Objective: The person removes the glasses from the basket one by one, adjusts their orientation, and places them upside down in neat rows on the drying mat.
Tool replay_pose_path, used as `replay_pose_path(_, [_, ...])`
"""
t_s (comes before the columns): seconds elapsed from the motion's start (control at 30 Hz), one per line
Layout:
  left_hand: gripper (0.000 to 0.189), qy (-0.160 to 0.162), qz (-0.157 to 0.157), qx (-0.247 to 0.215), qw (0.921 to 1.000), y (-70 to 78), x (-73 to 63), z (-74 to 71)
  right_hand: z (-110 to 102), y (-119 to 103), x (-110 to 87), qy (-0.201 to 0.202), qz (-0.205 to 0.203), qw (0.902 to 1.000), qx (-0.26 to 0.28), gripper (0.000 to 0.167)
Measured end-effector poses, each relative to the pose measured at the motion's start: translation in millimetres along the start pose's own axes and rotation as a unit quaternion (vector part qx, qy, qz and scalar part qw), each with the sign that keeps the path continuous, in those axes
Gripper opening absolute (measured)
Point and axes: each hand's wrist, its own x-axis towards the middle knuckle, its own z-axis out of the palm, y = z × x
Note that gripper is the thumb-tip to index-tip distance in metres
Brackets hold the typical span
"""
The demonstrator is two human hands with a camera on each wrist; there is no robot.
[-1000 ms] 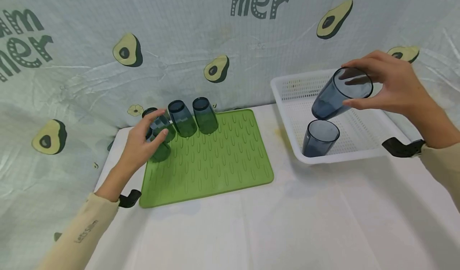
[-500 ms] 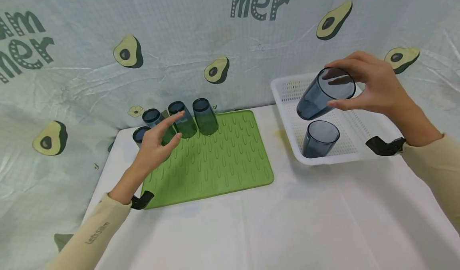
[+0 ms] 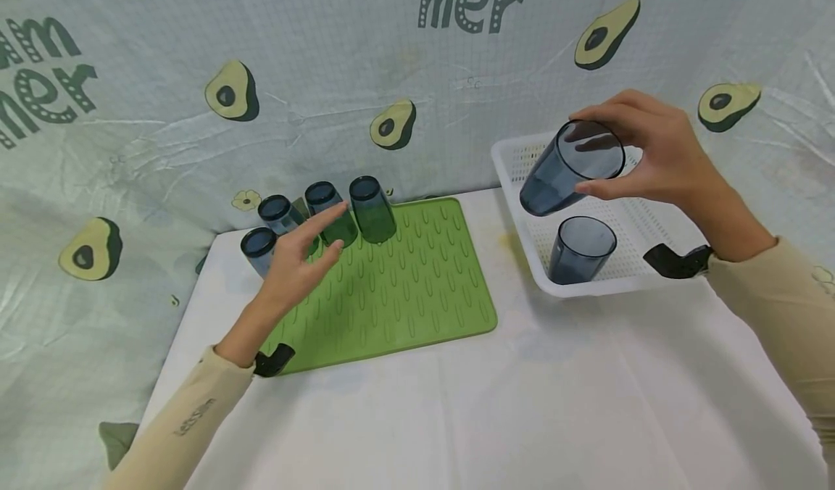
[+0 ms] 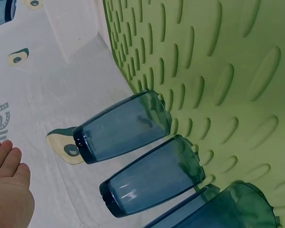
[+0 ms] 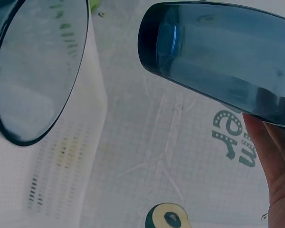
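Note:
My right hand (image 3: pixel 659 149) grips a blue drinking glass (image 3: pixel 554 175) near its rim, between thumb and fingers. The glass tilts, mouth toward me, above the white basket (image 3: pixel 652 285). A second blue glass (image 3: pixel 583 252) stands upright in the basket below, apart from the held one; its rim is large in the right wrist view. My left hand (image 3: pixel 293 265) holds nothing, its fingers loosely extended over the green mat (image 3: pixel 404 287). Behind and beside it, several blue glasses stand upside down on the mat, including one at the back right (image 3: pixel 373 211) and one at the left (image 3: pixel 258 247).
A white cloth (image 3: pixel 417 417) covers the table. Behind it hangs a sheet printed with avocados (image 3: pixel 417 62). The basket stands to the right of the mat, with bare cloth between them.
My right hand has moved left with the glass, still above the basket. My left hand has drawn away from the leftmost glasses, moving right over the mat and uncovering them.

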Motion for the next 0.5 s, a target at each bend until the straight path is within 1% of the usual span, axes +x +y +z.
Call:
replay_pose_path(0.1, [0.056, -0.001, -0.004, -0.008, 1.0000, 1.2, 0.5, 2.9, 3.1, -1.3, 3.3, -0.004, -0.003, 0.9999, 0.010, 0.087])
replay_pose_path(0.2, [0.056, -0.003, -0.008, -0.007, 0.9999, 3.0, 0.7, 6.2, 6.3, -2.9, 4.7, -0.007, -0.002, 0.9999, 0.009, 0.082])
replay_pose_path(0.3, [0.056, -0.004, -0.010, -0.004, 0.9999, 4.5, 0.6, 9.7, 9.5, -4.0, 4.9, -0.010, -0.004, 0.9999, 0.013, 0.082])
replay_pose_path(0.43, [0.056, 0.000, -0.002, -0.017, 0.9999, 5.2, -0.1, 14.6, 14.1, -5.7, 5.5, -0.015, -0.010, 0.9996, 0.019, 0.083])
replay_pose_path(0.5, [0.055, 0.006, 0.003, -0.028, 0.9996, 5.2, -0.3, 17.3, 16.4, -7.9, 6.1, -0.016, -0.010, 0.9997, 0.018, 0.080])
